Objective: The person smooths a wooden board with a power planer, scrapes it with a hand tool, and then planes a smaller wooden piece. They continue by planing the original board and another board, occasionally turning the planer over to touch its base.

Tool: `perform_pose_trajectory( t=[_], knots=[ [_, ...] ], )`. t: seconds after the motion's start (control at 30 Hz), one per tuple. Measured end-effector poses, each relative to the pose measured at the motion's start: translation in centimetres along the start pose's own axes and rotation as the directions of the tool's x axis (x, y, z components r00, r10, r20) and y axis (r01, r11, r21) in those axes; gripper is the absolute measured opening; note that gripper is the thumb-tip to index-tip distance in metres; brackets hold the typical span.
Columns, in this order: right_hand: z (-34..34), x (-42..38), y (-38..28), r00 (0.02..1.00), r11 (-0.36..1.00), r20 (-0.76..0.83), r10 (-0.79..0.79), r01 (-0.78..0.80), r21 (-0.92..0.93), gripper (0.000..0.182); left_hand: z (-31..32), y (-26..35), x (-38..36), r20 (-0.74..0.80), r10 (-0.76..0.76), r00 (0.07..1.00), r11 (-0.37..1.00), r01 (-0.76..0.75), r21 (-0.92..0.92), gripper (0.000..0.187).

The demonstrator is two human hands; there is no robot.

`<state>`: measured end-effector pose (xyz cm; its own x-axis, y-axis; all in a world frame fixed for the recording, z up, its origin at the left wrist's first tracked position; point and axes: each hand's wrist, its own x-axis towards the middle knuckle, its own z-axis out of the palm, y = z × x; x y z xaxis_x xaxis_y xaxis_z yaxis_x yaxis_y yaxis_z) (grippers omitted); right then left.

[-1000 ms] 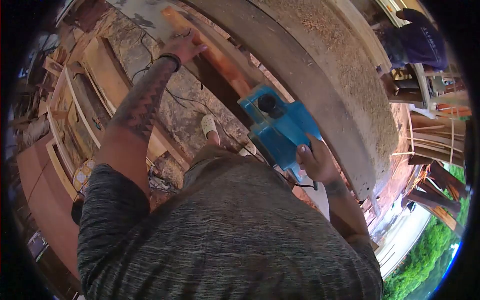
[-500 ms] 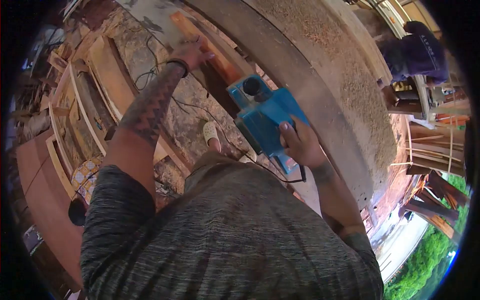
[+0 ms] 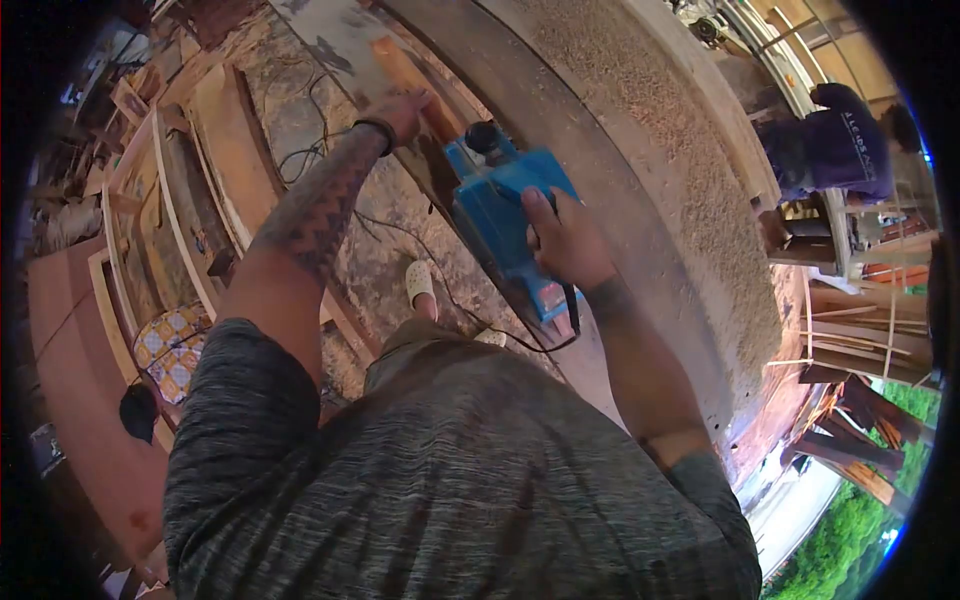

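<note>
Blue planer [image 3: 500,205] advanced, knob [image 3: 483,138] seemingly black.

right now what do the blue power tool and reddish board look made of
The blue power tool looks like moulded plastic: rounded body, even colour, slight sheen. The reddish board looks like wood, probably unvarnished: orange-brown tone, dull surface.

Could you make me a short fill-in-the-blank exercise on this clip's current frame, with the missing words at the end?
1. The right hand grips the electric planer, whose body is coloured ____.
2. The left hand has a dark band around its ____.
3. Green foliage shows in the lower ____ corner of the picture.

Missing words: blue; wrist; right
</note>
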<state>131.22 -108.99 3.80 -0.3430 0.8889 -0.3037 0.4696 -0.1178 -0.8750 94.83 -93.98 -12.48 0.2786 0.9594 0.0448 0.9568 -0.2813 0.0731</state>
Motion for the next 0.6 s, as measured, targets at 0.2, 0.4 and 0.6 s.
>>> perform_pose_trajectory(
  t=[0.2, 0.4, 0.6],
  knots=[
    [1.5, 4.2, -1.0, 0.998, 0.998, -0.056, 0.006, -0.002, 0.067, 0.057, -5.1, 2.2, 0.4, 0.303, -0.122, 0.945, 0.992, 0.108, 0.063, 0.068],
    [-1.2, 1.2, -1.0, 0.975, 0.965, -0.204, 0.088, -0.033, 0.260, 0.045, -6.6, 3.3, 0.2, 0.386, -0.163, 0.908, 0.970, 0.077, 0.229, 0.075],
    [-8.4, -14.4, 3.1, 0.919, 0.962, -0.366, 0.143, -0.042, 0.272, 0.027, -6.3, 8.0, -5.8, 0.163, -0.171, 0.972, 0.985, 0.175, -0.009, 0.071]
  ],
)
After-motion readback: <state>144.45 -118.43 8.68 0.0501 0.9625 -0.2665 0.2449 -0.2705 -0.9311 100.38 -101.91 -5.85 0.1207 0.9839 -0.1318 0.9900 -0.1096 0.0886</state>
